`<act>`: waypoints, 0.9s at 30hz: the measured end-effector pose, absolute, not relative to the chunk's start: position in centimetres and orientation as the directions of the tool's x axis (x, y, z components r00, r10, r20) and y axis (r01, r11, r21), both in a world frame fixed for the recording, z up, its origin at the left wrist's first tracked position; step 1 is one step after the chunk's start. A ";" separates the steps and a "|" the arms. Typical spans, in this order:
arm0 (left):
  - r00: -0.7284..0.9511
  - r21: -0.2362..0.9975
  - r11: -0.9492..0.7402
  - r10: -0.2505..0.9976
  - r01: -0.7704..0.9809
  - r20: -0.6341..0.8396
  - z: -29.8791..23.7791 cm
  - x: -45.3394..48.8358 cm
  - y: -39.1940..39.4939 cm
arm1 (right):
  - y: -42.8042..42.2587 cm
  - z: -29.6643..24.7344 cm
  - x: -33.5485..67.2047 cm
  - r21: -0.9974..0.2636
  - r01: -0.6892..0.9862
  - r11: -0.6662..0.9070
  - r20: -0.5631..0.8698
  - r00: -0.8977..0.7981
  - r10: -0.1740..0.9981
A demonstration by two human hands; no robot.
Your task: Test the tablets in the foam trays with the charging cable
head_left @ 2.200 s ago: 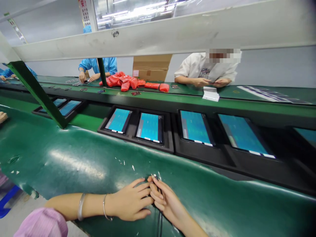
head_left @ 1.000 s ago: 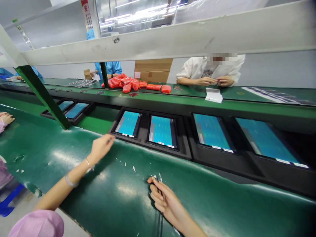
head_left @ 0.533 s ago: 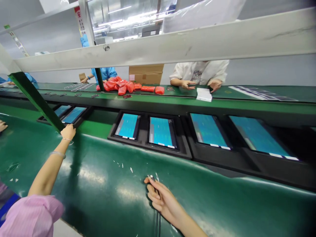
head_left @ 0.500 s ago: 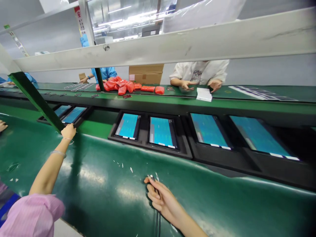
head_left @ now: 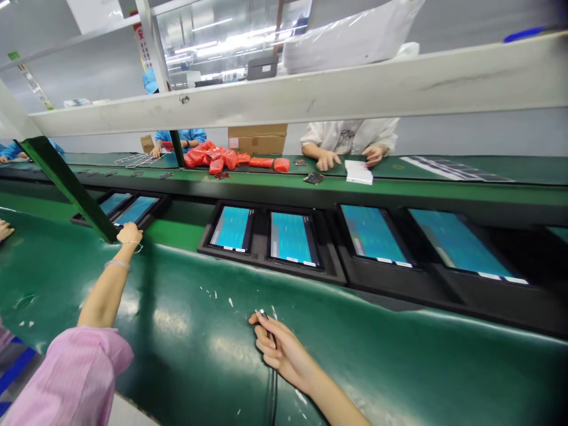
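My right hand (head_left: 278,350) rests on the green bench mat (head_left: 186,307), fingers curled round a thin dark cable (head_left: 271,384) whose metal plug tip (head_left: 262,313) sticks out past my thumb. My left arm stretches far forward and left. My left hand (head_left: 129,233) sits at the mat's far edge, beside the black tray holding two lit tablets (head_left: 128,211); its fingers are hidden behind the knuckles. Two bracelets circle that wrist.
Several tablets with blue screens (head_left: 290,238) lie in black trays on the conveyor. A green slanted post (head_left: 71,189) stands left. Across the line, red packets (head_left: 222,160), a cardboard box (head_left: 257,139), a white stack (head_left: 358,173) and other workers' hands.
My left hand left my right hand and reached forward and left to the tray by the post. My right hand keeps the cable in the same spot.
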State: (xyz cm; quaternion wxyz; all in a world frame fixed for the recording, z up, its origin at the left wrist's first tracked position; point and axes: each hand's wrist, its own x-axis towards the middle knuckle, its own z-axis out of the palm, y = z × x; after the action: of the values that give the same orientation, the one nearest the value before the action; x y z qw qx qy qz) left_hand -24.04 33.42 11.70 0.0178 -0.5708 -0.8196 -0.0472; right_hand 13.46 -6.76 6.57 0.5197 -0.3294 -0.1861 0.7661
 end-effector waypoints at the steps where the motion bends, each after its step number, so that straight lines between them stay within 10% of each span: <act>1: -0.349 0.058 0.346 0.935 0.936 0.061 12.1 -24.0 33.4 | -6.8 6.6 13.5 -0.629 -0.672 -0.390 -0.308 -0.245 0.919; 27: 0.100 0.078 -0.108 0.989 0.991 0.105 14.5 -14.6 24.4 | -7.1 6.4 13.6 -0.641 -0.660 -0.392 -0.301 -0.254 0.919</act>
State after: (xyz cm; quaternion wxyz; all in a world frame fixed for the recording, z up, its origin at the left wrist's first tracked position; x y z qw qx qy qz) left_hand -14.57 24.38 14.51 0.0062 -0.7415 -0.6678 -0.0653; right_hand 13.57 -7.07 6.42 0.5149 -0.3287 -0.1970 0.7668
